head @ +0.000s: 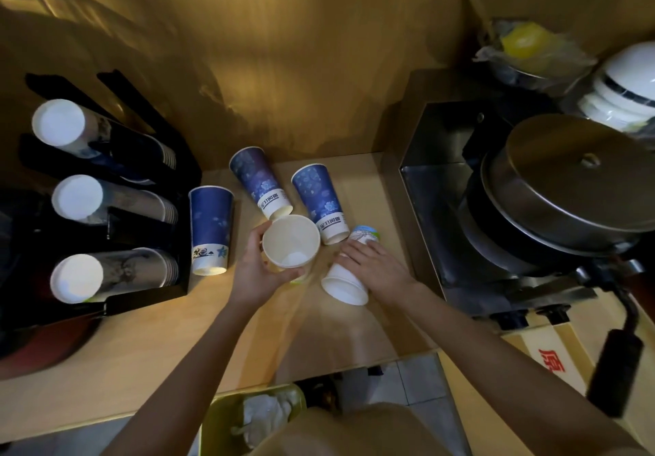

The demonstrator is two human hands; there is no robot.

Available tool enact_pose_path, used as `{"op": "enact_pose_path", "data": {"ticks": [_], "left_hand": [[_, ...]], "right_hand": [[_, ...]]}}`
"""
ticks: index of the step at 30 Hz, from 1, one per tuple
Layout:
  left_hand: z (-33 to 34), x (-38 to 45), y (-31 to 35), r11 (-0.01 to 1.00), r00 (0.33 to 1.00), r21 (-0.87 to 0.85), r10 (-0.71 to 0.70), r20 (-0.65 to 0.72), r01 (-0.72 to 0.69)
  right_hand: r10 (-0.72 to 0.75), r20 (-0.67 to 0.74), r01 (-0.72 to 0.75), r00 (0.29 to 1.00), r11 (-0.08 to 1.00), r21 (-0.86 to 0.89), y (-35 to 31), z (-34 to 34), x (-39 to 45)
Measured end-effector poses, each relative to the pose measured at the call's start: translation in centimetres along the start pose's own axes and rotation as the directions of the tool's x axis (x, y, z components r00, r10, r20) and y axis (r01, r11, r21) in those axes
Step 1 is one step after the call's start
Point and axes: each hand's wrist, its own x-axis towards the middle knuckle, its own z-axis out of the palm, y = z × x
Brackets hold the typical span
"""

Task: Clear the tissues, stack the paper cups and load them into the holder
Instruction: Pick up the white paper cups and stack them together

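My left hand [256, 271] grips a white paper cup [291, 242] held upright just above the wooden counter, its mouth facing me. My right hand [375, 264] lies over a white cup [345, 283] resting on its side, mouth toward me. Three blue cups stand upside down behind them: one at the left [210, 228], a tilted one in the middle [258, 180], one at the right [320, 200]. The black cup holder [141, 289] at the left carries three rows of stacked cups [117, 271]. White tissues [264, 416] sit in a green bin below the counter edge.
A steel machine with a round lid [567, 186] fills the right side, its black handle [616, 370] jutting toward me. White bowls [623, 90] and a bagged yellow item [524, 44] are at the back right. The green bin [212, 416] stands at my feet.
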Motion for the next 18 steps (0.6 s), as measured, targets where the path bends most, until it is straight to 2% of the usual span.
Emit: {"op": "enact_pose_path", "data": {"ticks": [3, 6, 8, 11, 14, 16, 18], "left_hand": [[0.0, -0.1, 0.0, 1.000, 1.000, -0.005, -0.005, -0.001, 0.005], [0.1, -0.1, -0.1, 1.000, 1.000, -0.003, -0.005, -0.005, 0.005], [0.2, -0.1, -0.1, 1.000, 1.000, 0.002, -0.016, -0.001, 0.016], [0.1, -0.2, 0.0, 1.000, 1.000, 0.000, -0.012, 0.005, 0.012], [0.0, -0.2, 0.2, 1.000, 1.000, -0.009, -0.017, 0.005, 0.017], [0.0, -0.2, 0.3, 1.000, 1.000, -0.004, -0.020, -0.001, 0.020], [-0.1, -0.2, 0.3, 1.000, 1.000, -0.004, -0.018, -0.006, 0.018]], "right_hand": [[0.030, -0.048, -0.024, 0.998, 0.994, 0.111, 0.7, -1.1, -0.2], [0.109, -0.209, -0.018, 0.972, 0.918, 0.397, 1.6, -3.9, -1.1], [0.192, -0.259, -0.002, 0.947, 0.807, 0.590, 2.0, -6.8, -1.9], [0.314, -0.244, 0.045, 0.918, 0.527, 0.848, 2.2, -11.1, -2.7], [0.454, -0.273, 0.159, 0.848, 0.273, 0.949, 1.5, -13.6, -2.4], [0.510, -0.300, 0.228, 0.806, 0.199, 0.953, 0.3, -14.4, -1.9], [0.516, -0.346, 0.280, 0.784, 0.204, 0.938, -1.1, -14.2, -1.2]]}}
